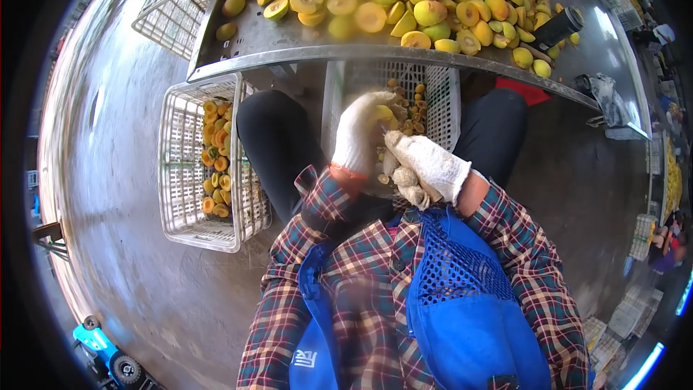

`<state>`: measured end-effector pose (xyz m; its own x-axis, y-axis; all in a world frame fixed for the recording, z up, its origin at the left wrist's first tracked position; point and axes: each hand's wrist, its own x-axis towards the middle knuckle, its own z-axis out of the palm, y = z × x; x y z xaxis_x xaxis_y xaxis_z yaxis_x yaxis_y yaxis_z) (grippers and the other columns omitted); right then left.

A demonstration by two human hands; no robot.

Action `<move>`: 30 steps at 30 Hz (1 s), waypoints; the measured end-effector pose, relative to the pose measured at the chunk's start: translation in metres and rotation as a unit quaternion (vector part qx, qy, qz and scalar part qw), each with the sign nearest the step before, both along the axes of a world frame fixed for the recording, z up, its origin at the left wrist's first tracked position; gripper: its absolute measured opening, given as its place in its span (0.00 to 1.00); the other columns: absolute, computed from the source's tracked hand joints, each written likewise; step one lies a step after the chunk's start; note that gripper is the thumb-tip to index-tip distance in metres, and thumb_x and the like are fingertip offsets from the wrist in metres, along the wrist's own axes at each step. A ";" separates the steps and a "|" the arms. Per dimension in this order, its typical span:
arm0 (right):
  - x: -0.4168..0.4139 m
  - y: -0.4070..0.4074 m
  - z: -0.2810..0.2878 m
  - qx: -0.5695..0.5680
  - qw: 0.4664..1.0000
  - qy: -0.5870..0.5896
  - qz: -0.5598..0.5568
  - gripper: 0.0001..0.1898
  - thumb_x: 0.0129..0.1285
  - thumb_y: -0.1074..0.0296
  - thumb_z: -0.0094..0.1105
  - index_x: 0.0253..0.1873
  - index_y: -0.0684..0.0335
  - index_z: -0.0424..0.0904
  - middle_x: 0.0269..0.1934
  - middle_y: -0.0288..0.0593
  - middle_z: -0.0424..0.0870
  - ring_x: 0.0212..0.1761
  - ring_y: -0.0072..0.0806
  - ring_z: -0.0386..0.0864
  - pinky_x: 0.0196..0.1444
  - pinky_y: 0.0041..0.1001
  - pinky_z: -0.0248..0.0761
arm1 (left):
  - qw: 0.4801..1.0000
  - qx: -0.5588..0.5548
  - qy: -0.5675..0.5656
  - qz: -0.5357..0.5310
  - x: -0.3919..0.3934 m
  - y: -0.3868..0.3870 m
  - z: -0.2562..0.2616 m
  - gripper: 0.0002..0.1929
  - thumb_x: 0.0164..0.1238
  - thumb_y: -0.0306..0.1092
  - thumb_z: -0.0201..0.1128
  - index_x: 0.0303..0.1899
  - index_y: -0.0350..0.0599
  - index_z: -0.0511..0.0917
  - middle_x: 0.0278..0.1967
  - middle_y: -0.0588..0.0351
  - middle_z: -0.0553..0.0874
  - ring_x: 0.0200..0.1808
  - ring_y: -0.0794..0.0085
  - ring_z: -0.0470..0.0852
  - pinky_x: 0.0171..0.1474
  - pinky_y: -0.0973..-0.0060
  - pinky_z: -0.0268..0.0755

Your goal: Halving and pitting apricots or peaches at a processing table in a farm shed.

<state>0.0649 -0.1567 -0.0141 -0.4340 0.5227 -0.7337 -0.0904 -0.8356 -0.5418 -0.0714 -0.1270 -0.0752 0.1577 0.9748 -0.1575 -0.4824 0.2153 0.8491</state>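
Observation:
My left hand (pixel 357 132), in a white knit glove, is closed around a yellow stone-fruit piece (pixel 385 117). My right hand (pixel 430 165), gloved as well, is curled with its fingertips against that fruit. From its fist a slim bluish tip of a small tool (pixel 384 129) points at the fruit; the rest is hidden in the glove. Both hands are above a white plastic crate (pixel 445 111) between my knees, where small brownish pieces (pixel 417 111) lie. Left of my leg, another white crate (pixel 184 173) holds orange, hollowed fruit halves (pixel 216 157).
Ahead is a metal table (pixel 325 54) heaped with halved yellow-green fruit (pixel 430 11). On it stand a black cylinder (pixel 557 27) and a clear plastic bag (pixel 606 97). An upright crate (pixel 178 16) flanks its left side. A blue wheeled vehicle (pixel 105 349) is at lower left.

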 end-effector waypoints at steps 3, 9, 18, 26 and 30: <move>0.001 0.001 0.013 -0.078 0.995 0.047 -0.034 0.22 0.71 0.47 0.42 0.34 0.61 0.71 0.15 0.34 0.66 0.08 0.21 0.61 0.07 0.20 0.57 | 0.994 -0.031 -0.108 0.003 -0.001 -0.003 -0.008 0.16 0.71 0.39 0.48 0.42 0.37 0.79 0.29 0.58 0.80 0.31 0.76 0.76 0.36 0.81 0.68; -0.007 -0.012 -0.016 0.162 0.983 -0.079 0.037 0.24 0.71 0.45 0.41 0.34 0.63 0.72 0.14 0.34 0.65 0.09 0.22 0.62 0.08 0.22 0.58 | 0.999 -0.011 0.051 -0.014 0.002 -0.003 0.002 0.13 0.70 0.33 0.47 0.40 0.36 0.79 0.33 0.58 0.80 0.32 0.78 0.77 0.36 0.84 0.68; 0.004 -0.013 0.001 -0.031 0.999 0.003 0.014 0.25 0.69 0.43 0.43 0.33 0.62 0.72 0.13 0.32 0.64 0.07 0.20 0.60 0.06 0.20 0.54 | 0.956 0.218 0.193 -0.046 -0.006 0.003 -0.001 0.15 0.66 0.40 0.50 0.36 0.39 0.80 0.30 0.57 0.81 0.31 0.74 0.79 0.35 0.79 0.71; 0.035 -0.008 -0.026 -0.214 0.882 0.421 0.003 0.24 0.71 0.45 0.41 0.37 0.64 0.72 0.12 0.33 0.62 0.05 0.17 0.55 0.05 0.18 0.50 | 0.983 0.076 -0.016 -0.164 -0.004 -0.002 0.019 0.17 0.69 0.43 0.50 0.48 0.40 0.76 0.36 0.57 0.81 0.34 0.76 0.78 0.39 0.79 0.72; 0.028 -0.013 -0.013 -0.129 0.967 0.219 -0.028 0.25 0.71 0.45 0.42 0.37 0.65 0.72 0.13 0.33 0.64 0.05 0.17 0.57 0.05 0.19 0.51 | 0.992 0.000 0.037 -0.119 -0.004 -0.004 -0.008 0.16 0.70 0.42 0.50 0.48 0.41 0.76 0.36 0.57 0.81 0.35 0.77 0.78 0.38 0.80 0.71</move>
